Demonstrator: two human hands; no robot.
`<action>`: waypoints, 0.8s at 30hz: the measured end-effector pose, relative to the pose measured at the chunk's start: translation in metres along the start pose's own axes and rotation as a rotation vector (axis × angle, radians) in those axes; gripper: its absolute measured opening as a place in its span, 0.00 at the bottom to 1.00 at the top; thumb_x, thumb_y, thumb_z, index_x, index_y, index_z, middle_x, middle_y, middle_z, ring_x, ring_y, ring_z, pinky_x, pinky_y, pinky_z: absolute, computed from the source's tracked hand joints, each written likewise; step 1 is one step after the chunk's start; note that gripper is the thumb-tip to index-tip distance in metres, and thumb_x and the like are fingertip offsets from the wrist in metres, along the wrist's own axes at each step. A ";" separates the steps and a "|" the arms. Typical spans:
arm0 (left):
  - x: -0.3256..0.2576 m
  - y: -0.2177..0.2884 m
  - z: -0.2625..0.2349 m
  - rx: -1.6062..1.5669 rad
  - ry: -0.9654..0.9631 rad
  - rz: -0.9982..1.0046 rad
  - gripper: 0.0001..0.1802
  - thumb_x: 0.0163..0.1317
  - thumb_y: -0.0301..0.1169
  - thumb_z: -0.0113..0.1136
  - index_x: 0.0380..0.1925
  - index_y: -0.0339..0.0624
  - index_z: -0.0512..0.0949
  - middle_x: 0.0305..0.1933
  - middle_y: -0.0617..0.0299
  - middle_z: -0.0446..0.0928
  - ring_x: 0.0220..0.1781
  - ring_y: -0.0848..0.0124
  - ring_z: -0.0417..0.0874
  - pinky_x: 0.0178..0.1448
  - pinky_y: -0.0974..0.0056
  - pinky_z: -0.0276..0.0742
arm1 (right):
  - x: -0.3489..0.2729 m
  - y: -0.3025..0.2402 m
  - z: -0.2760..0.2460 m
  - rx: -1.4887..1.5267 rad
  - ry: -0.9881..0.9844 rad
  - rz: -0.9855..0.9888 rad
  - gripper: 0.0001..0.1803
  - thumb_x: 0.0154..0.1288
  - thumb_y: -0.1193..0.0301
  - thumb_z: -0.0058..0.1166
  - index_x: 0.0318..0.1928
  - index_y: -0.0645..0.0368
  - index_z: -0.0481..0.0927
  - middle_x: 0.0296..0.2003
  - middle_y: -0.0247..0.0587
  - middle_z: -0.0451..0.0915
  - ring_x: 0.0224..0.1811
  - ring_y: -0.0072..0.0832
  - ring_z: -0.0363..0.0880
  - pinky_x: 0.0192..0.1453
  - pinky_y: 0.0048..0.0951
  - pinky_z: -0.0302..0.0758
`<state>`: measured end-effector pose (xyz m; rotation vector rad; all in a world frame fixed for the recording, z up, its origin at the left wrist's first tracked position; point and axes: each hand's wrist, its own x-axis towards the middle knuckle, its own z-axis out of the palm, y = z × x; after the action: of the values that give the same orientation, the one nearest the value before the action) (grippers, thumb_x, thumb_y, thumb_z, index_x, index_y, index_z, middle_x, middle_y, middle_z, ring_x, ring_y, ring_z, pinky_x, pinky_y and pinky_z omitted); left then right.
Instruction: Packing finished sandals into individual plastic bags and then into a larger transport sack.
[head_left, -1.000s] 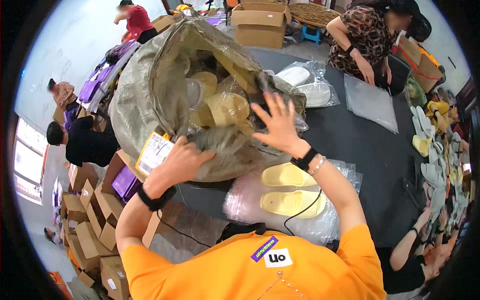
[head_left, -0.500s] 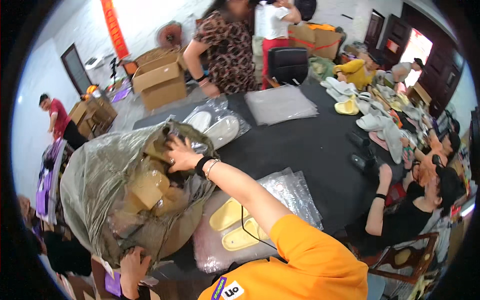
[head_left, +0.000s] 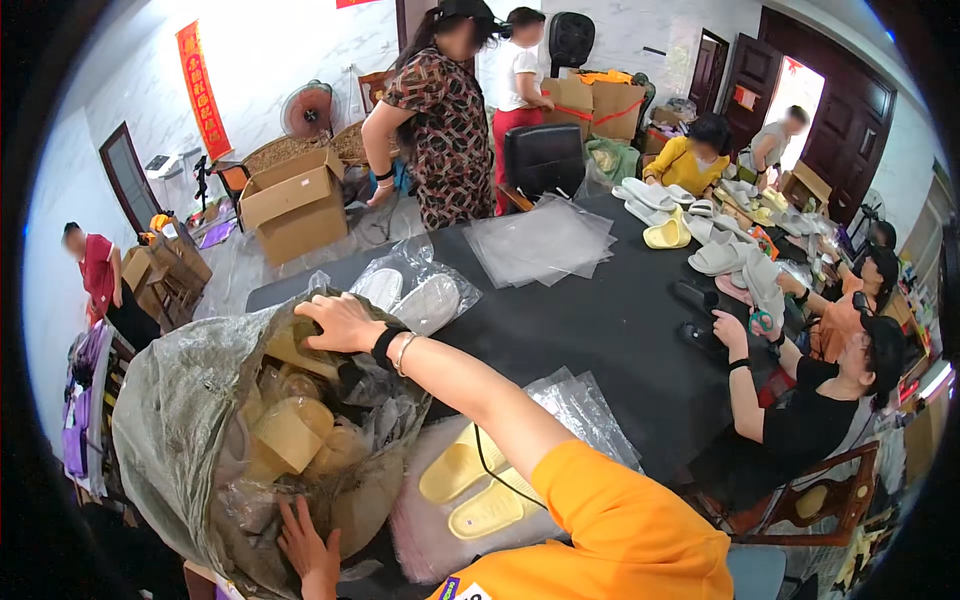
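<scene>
Hands are gripping a big woven sack (head_left: 180, 420): right hand (head_left: 340, 322) clutching its rim, left hand (head_left: 308, 545) pressing its underside, fingers spread.

One big woven sack (head_left: 175, 420), two yellow slippers (head_left: 478, 488) in a clear bag, two white slippers (head_left: 410, 298) bagged, one stack of clear bags (head_left: 540, 242), one black table (head_left: 600, 340), one open cardboard box (head_left: 295, 205)
</scene>
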<state>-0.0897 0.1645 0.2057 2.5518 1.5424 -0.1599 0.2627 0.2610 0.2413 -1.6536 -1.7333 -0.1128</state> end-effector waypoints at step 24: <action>0.020 -0.012 -0.001 -0.387 0.088 0.285 0.25 0.61 0.37 0.53 0.57 0.40 0.67 0.55 0.43 0.70 0.58 0.49 0.68 0.60 0.56 0.64 | 0.048 0.080 0.055 0.299 -0.054 0.193 0.25 0.50 0.56 0.52 0.45 0.60 0.79 0.50 0.50 0.74 0.55 0.44 0.70 0.61 0.37 0.64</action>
<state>-0.0908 0.1871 0.2019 2.4476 1.0850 0.2626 0.3152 0.3440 0.1948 -1.5996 -1.5332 0.2710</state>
